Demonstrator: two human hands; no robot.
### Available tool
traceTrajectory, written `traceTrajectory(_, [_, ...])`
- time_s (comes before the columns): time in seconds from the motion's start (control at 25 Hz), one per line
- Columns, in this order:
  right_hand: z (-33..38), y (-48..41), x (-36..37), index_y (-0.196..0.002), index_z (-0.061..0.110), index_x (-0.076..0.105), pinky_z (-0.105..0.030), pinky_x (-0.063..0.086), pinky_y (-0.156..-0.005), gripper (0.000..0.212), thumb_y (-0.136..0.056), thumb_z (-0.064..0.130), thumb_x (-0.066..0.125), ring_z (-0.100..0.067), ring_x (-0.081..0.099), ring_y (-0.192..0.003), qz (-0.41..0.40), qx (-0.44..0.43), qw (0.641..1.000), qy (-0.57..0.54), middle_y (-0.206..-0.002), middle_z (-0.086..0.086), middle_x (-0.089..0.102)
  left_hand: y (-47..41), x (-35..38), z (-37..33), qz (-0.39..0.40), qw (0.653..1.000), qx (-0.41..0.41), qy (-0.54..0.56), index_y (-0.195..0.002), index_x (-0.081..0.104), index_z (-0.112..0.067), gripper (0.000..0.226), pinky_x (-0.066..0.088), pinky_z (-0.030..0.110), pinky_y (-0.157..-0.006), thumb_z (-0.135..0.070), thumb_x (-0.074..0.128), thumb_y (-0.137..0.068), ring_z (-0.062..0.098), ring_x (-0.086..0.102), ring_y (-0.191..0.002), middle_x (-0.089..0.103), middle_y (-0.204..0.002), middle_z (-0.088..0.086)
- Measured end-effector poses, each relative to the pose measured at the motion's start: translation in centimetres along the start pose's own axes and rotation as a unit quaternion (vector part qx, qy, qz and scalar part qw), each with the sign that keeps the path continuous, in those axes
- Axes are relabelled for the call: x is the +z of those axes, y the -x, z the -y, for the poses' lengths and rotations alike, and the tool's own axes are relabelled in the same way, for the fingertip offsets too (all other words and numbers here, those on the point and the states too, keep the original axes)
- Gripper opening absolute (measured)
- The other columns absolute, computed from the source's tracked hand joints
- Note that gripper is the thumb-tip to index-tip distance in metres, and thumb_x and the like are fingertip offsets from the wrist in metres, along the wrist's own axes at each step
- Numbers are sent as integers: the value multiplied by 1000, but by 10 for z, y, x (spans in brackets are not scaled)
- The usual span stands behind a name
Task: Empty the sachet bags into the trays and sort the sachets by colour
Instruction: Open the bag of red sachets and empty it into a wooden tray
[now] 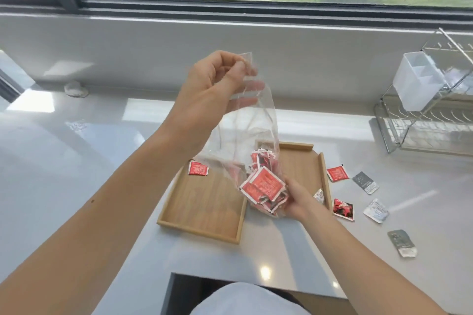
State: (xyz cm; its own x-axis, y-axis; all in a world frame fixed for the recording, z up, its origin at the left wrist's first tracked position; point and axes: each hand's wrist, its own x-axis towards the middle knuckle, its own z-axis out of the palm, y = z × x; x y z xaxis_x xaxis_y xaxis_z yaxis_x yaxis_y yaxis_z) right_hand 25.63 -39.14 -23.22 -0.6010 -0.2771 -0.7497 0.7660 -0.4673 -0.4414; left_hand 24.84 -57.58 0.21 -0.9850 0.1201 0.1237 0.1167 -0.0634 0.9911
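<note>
A clear plastic bag (253, 125) hangs over two wooden trays, with several red sachets (263, 185) bunched at its lower end. My left hand (217, 84) pinches the bag's top edge, raised high. My right hand (299, 199) cups the bag's bottom from below, gripping the sachets through the plastic. The left tray (202, 202) holds one red sachet (197, 168) at its far corner. The right tray (304, 163) is partly hidden behind the bag. Loose sachets lie on the counter to the right: a red one (337, 173), a red-black one (343, 209), and grey ones (365, 182).
The grey counter (76, 161) runs under a window sill. A metal dish rack (430, 120) with a white plastic caddy (419, 80) stands at the far right. More grey sachets (402, 243) lie near the right front. A crumpled white object (76, 89) sits at the back left.
</note>
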Motion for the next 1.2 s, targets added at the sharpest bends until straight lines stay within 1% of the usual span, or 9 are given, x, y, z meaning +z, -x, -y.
traceTrajectory(0.08, [10, 1, -10, -81, 6, 79, -37, 61, -60, 42, -97, 30, 49, -25, 75, -67, -24, -19, 999, 19, -80, -13, 76, 3, -4, 3, -51, 998, -29, 20, -95, 54, -9, 17, 56, 27, -76, -12, 41, -105, 22, 72, -98, 66, -114, 13])
traceTrajectory(0.2, [20, -6, -29, -110, 1, 68, -40, 56, -80, 27, -97, 21, 56, -26, 71, -74, -79, -74, 992, 68, -87, -11, 75, 10, -10, 17, -152, 983, -86, 49, -93, 51, -10, 19, 56, 25, -74, -18, 40, -106, 24, 73, -94, 72, -106, 14])
traceTrajectory(0.4, [35, -6, -59, -113, 5, 59, -34, 52, -69, 21, -96, 17, 60, -22, 62, -75, -148, -132, 971, 130, -89, -11, 68, 31, -14, 51, -227, 958, -177, 8, -93, 58, -11, 16, 58, 24, -77, -23, 50, -102, 20, 74, -88, 76, -99, 15])
traceTrajectory(0.48, [38, -6, -66, -115, 10, 57, -28, 49, -59, 19, -99, 20, 58, -20, 60, -70, -154, -137, 968, 146, -90, -9, 66, 41, -12, 66, -242, 952, -188, -9, -96, 64, -8, 18, 59, 25, -78, -21, 54, -100, 19, 73, -84, 76, -97, 15])
traceTrajectory(0.6, [41, 1, -68, -107, 9, 59, -24, 50, -46, 13, -101, 18, 53, -16, 60, -59, -154, -158, 956, 193, -85, -6, 66, 51, -9, 82, -260, 949, -173, -40, -99, 68, -5, 21, 57, 21, -70, -21, 53, -100, 15, 72, -76, 76, -88, 9])
traceTrajectory(0.76, [44, 13, -62, -97, 8, 63, -28, 55, -49, 15, -101, 18, 53, -11, 65, -58, -164, -234, 927, 245, -78, -2, 67, 49, -32, 88, -309, 938, -156, -12, -96, 69, -9, 20, 55, 20, -67, -17, 51, -101, 12, 71, -75, 76, -84, 1])
traceTrajectory(0.88, [41, 18, -58, -97, 8, 65, -31, 55, -52, 16, -101, 18, 53, -14, 68, -59, -206, -265, 903, 268, -79, -3, 68, 48, -60, 97, -300, 939, -170, 3, -96, 70, -10, 20, 55, 22, -67, -18, 52, -101, 13, 72, -75, 74, -88, 2])
traceTrajectory(1.04, [38, 31, -43, -82, 15, 64, -24, 52, -44, 23, -102, 14, 52, -5, 61, -49, -226, -333, 883, 241, -72, -2, 62, 51, -85, 115, -292, 941, -170, 19, -97, 70, -13, 20, 55, 21, -66, -20, 52, -102, 12, 70, -74, 69, -85, -2])
traceTrajectory(1.2, [25, 36, -36, -80, 15, 63, -32, 57, -50, 22, -100, 13, 54, -3, 60, -48, -256, -349, 850, 302, -75, -6, 60, 54, -100, 128, -281, 946, -160, 35, -97, 71, -14, 21, 56, 24, -70, -20, 51, -102, 14, 64, -75, 59, -81, -2])
